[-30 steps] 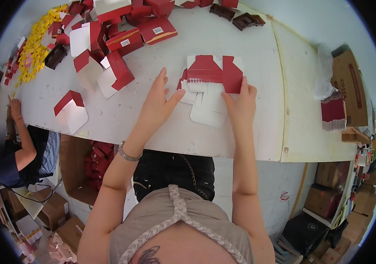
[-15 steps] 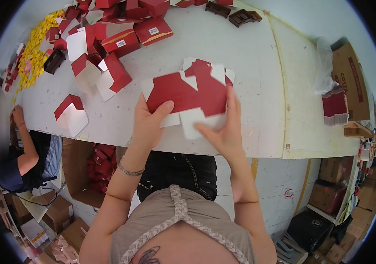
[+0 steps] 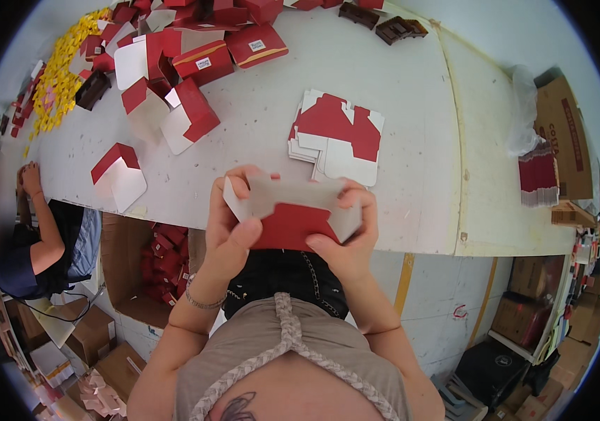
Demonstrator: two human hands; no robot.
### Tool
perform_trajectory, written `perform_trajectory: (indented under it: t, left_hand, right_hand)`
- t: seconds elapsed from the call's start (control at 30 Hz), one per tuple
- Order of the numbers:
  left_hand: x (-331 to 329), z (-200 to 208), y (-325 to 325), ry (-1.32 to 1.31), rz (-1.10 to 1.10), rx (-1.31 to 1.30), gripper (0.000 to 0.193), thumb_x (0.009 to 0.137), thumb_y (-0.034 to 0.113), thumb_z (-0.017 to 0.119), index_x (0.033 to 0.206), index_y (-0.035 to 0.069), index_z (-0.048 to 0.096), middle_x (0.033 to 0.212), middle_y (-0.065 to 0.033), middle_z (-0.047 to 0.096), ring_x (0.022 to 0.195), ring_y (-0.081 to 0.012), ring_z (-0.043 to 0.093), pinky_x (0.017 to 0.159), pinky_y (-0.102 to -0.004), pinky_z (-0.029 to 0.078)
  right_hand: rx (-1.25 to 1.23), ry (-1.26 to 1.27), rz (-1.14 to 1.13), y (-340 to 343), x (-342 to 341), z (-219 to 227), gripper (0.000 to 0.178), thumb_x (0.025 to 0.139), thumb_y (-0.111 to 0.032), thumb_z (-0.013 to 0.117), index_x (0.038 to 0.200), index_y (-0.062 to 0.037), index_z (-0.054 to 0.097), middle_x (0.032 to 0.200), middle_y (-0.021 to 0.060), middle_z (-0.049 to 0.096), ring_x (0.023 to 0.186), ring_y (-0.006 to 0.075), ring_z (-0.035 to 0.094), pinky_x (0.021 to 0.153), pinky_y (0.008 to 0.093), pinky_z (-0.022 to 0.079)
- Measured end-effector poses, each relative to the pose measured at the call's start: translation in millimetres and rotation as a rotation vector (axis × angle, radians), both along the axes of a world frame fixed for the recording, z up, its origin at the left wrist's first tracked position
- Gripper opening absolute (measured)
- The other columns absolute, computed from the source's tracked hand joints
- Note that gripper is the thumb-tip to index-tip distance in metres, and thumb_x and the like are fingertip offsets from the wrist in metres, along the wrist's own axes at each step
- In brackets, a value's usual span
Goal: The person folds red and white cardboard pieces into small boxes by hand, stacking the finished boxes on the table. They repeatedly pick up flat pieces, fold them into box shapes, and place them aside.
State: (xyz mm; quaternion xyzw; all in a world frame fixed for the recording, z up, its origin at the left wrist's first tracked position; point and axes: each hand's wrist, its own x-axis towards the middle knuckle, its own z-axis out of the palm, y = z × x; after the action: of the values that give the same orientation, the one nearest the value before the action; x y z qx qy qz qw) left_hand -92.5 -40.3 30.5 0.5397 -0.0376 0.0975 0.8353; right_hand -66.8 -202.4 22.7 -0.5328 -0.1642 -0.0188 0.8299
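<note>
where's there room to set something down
Bare table shows between the flat carton stack and the maroon bundle at right, and left of that stack, up to the red boxes. The upper left is crowded with boxes and yellow pieces.

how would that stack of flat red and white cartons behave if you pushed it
The stack would probably fan apart, since its edges sit unevenly. It seems unlikely to tip, lying low and flat on the table. Its thin layers look fairly light.
</note>
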Motion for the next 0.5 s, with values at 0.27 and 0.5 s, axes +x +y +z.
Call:
perform_trajectory:
  t: [0.27,0.5]
  left_hand:
    - [-16,-17,-2,0.132,-0.183,-0.437,0.037,0.079,0.010,0.069,0.106,0.007,0.044,0.068,-0.0001,0.048,0.087,-0.0156,0.055,0.091,-0.0454,0.048]
    - [-52,-44,7,0.617,-0.225,-0.092,0.014,0.094,0.017,0.053,0.102,0.006,0.054,0.087,-0.0032,0.058,0.086,-0.0102,0.053,0.083,-0.0285,0.045]
  right_hand:
    - [0.409,0.422,0.210,-12,-24,-26,0.032,0.078,-0.019,0.074,0.090,-0.0080,0.046,0.084,0.0027,0.044,0.091,0.0178,0.048,0.080,0.0314,0.042]
    - [0.262,1.044,0.329,-29,-60,-31,0.010,0.092,-0.017,0.055,0.095,-0.0078,0.053,0.123,0.0094,0.052,0.099,0.0167,0.054,0.086,0.0327,0.045]
